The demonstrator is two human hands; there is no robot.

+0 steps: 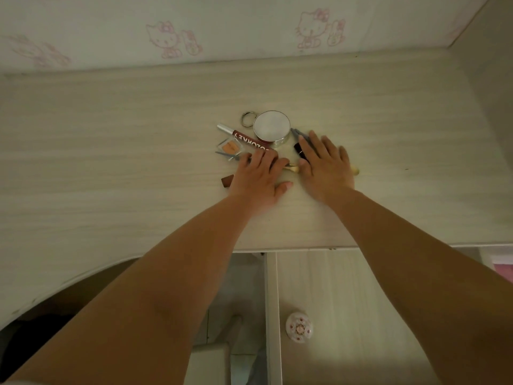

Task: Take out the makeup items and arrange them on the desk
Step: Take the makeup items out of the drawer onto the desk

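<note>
L hand (258, 173) & R hand (324, 165): fingers straight, flat on makeup pile on desk (111, 162), gripping nothing. Round compact (271, 127) just behind.

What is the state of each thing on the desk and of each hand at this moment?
left hand: flat, fingers straight, resting on the items
right hand: flat, fingers straight, over the brush
round compact: closed, lying flat
lip gloss tube: capped, lying on its side
small palette: lying flat, peach pan visible
brush: lying flat, mostly hidden under both hands
drawer: pulled open
</note>
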